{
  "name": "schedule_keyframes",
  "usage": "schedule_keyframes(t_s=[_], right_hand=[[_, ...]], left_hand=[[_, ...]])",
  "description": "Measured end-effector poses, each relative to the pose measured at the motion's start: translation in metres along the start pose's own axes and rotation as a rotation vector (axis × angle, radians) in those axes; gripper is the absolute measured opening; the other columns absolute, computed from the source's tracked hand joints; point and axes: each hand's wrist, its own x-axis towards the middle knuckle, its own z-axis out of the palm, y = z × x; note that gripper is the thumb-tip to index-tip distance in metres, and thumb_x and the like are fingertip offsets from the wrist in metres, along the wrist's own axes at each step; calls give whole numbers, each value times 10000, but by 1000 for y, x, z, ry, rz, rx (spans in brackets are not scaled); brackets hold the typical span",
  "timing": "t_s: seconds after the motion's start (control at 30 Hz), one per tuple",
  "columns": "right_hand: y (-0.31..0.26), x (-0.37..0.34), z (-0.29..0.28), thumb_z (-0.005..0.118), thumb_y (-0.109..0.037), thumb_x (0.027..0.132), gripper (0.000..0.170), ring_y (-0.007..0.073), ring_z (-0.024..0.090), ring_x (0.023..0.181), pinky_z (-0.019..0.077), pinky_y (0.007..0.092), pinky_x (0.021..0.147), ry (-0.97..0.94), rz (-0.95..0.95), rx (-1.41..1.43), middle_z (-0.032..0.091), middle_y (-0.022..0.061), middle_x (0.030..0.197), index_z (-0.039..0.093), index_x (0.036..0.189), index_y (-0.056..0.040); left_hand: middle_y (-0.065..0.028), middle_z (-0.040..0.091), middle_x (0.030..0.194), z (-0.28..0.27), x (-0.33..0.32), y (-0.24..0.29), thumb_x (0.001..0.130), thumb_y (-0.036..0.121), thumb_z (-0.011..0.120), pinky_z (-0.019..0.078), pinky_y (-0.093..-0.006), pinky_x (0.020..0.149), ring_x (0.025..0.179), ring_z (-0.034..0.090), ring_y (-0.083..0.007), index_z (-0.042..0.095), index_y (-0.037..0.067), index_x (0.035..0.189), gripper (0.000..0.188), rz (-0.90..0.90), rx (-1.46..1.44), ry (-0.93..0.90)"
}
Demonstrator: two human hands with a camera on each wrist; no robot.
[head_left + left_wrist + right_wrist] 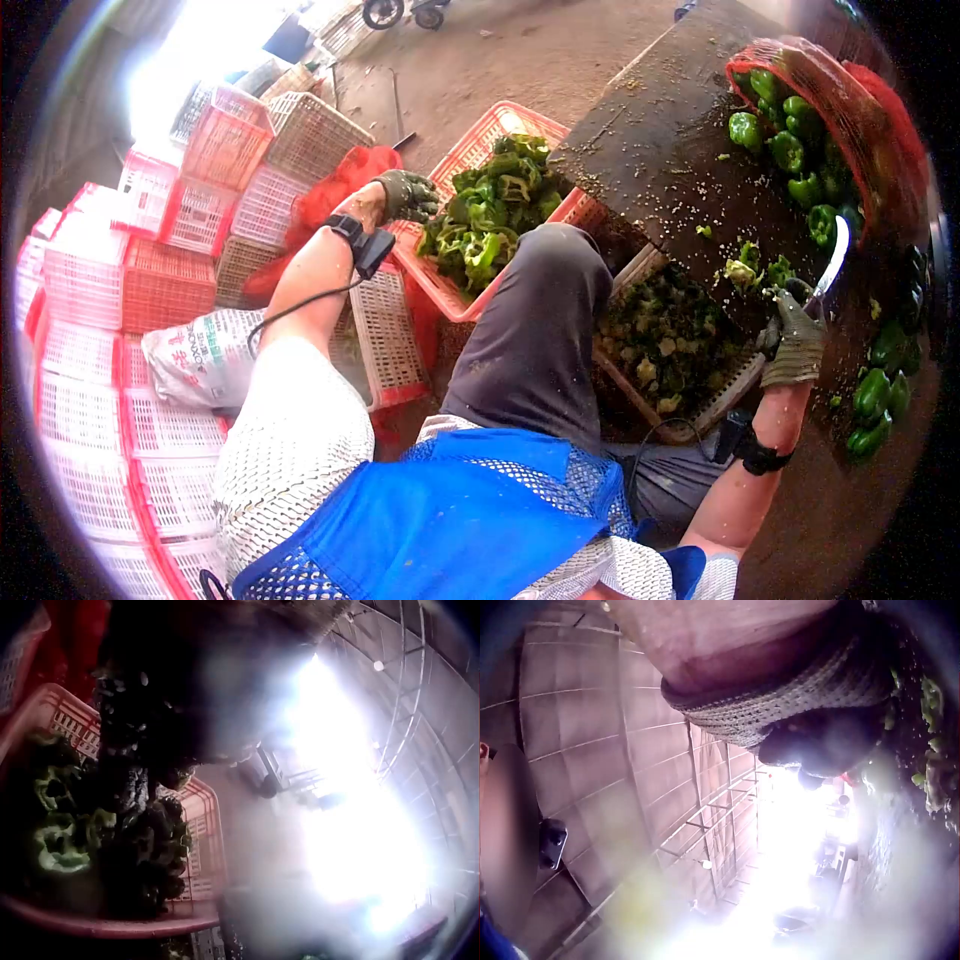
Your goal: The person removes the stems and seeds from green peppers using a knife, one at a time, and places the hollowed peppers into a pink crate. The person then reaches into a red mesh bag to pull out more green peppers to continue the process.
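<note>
My gloved left hand [408,195] is at the left rim of a pink crate [492,128] of cut green peppers [490,215], its fingers loosely bent with nothing seen in them. The left wrist view shows this hand [180,690] dark above the cut peppers [64,847]. At the dark table [650,150], my gloved right hand [797,345] grips a knife with a curved blade [835,260] pointing up and away. Green and pale pepper scraps [742,272] lie beside it. The right wrist view shows mainly the glove cuff [780,705]; the knife is hidden there.
A red net bag [880,130] with whole green peppers [788,152] lies at the table's far right, and more peppers [872,395] lie nearer. A crate of scraps [665,340] stands below the table edge. Stacked crates [170,280] and a white sack [205,355] are at left.
</note>
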Motion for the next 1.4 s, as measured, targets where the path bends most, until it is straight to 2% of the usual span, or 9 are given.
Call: schedule_keyframes(t_s=[0.03,0.3,0.4,0.5,0.77,1.07,1.2,1.3,1.4], right_hand=[[0,-1,0,695,-102,832,235,127,488,429,409,277,391,-3,3,-2,563,21,633,628,1053,-55],[-6,-32,-7,697,-98,833,231,114,508,459,421,266,412,31,4,-43,577,18,667,624,1044,-38],[-18,-44,-6,697,-97,833,230,110,515,470,426,262,420,76,-13,-35,583,16,681,623,1040,-32],[-38,-27,3,698,-95,833,228,105,522,482,430,257,427,146,-42,21,588,15,694,622,1037,-26],[-40,-2,-31,686,-54,825,216,112,523,442,427,257,359,210,-16,68,588,35,650,624,1031,-73],[-48,2,-52,654,-18,822,197,105,540,463,417,243,373,260,-7,34,661,67,735,632,1018,-36],[-56,-6,-49,666,-25,817,207,90,538,486,417,227,389,265,-56,90,659,57,755,627,1019,-44],[-56,-6,-47,626,-9,853,223,85,500,398,386,215,355,255,-57,16,707,123,839,607,1075,-18],[-47,-3,-49,644,-7,836,196,75,528,448,416,208,394,215,-257,40,709,121,865,639,1031,-15]], left_hand=[[-202,625,1143,6,-7,3,935,109,534,556,-492,814,974,655,-339,542,-7,1187,277,-301,-666,278],[-178,653,1124,32,24,68,1000,294,456,530,-463,886,1008,646,-345,535,13,1259,390,48,-948,7],[-153,559,1297,54,72,97,998,366,420,483,-465,955,1106,599,-328,496,46,1321,461,147,-189,-11],[-92,457,1430,101,139,134,954,381,470,331,-430,1108,1293,447,-294,483,133,1382,495,-29,-808,-111],[-111,420,1460,283,345,153,877,508,609,313,-452,1121,1301,436,-336,418,251,1421,632,603,777,215],[-136,545,1328,424,366,223,784,374,721,332,-439,1098,1294,430,-347,648,136,1195,480,1302,667,-362],[-75,535,1354,421,289,223,800,434,676,275,-469,1124,1310,424,-302,647,185,1202,473,781,185,-828],[-77,513,1373,416,258,195,880,288,594,312,-430,1117,1307,435,-265,587,151,1260,404,1221,699,-705],[-68,571,1299,391,242,173,859,223,604,342,-385,1095,1256,477,-257,614,148,1215,363,1088,460,-588]])
